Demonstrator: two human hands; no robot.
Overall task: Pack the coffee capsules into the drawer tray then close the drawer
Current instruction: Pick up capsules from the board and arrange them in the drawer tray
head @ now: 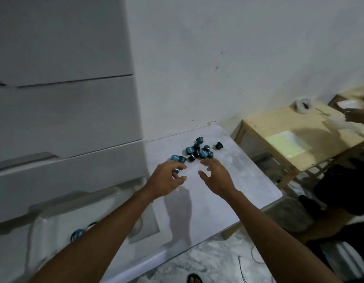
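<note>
Several dark blue coffee capsules (199, 150) lie in a loose heap on a white table (238, 180). My left hand (166, 178) is at the near left edge of the heap, fingers curled around one capsule (176, 170). My right hand (217, 176) hovers open just in front of the heap, fingers spread, holding nothing. Below left, a white drawer (46, 221) stands pulled out with a white tray (144, 227) in it. One capsule (77, 234) lies inside, partly hidden by my left forearm.
A white drawer cabinet (64, 119) fills the left side. A wooden table (289, 135) with a tape roll (303, 106) stands to the right, with another person's hand (359, 117) over it. A cable (241, 268) lies on the floor.
</note>
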